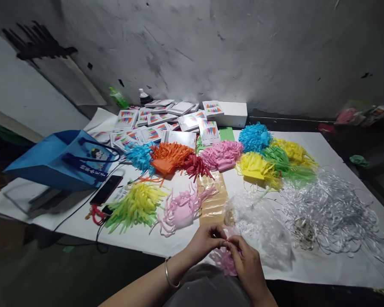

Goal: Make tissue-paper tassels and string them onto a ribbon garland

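Note:
My left hand [204,242] and my right hand [247,263] meet at the near edge of the white sheet [307,140], fingertips pinched together on a pink fringed paper piece [223,258] that hangs between them over my lap. A bangle sits on my left wrist. Just beyond my hands lie a tan sticker sheet [213,200] and a crumpled clear plastic bag [259,226]. A pink fringed bundle [182,209] and a yellow-green one [136,204] lie to the left.
Fringed bundles in blue, orange, red, pink, yellow and green lie across the middle. A heap of white ribbon [333,209] fills the right. Several printed packets [160,121] and a white box [232,114] sit by the wall. A blue bag [64,160], phone [106,189] and cable lie left.

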A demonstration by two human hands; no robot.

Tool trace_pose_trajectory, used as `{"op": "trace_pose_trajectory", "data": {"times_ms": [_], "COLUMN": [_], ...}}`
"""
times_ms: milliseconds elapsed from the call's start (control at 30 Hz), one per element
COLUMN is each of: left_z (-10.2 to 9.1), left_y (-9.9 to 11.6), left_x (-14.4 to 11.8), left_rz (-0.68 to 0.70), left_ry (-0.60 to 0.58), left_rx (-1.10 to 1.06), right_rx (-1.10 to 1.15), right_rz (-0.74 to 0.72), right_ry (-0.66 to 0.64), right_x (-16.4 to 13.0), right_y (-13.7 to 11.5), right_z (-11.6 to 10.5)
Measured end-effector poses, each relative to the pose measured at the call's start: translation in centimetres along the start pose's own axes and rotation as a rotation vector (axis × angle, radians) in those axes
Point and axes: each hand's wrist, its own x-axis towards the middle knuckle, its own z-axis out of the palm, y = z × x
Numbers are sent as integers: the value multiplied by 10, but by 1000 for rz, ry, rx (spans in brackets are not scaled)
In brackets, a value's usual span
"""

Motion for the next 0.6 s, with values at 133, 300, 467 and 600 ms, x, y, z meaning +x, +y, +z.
{"op": "trace_pose_trajectory", "data": {"times_ms": [133, 300, 467, 600], "left_z": [-19, -32, -51, -62], "left_y": [-4, -21, -23, -32], "left_x": [-15, -34, -55, -70], "left_rz": [-97, -57, 107, 199], "left_ry": [-52, 2, 170, 297], "left_rx": [-56, -47, 202, 296], "right_rx": [36, 52, -79, -118], "right_rz": [51, 16, -44, -119], "right_ry": [-143, -337, -389, -363], "right_x": [0, 2, 12, 16], "right_y": [-1, -3, -8, -12], "right_z": [12, 30, 57, 81]}}
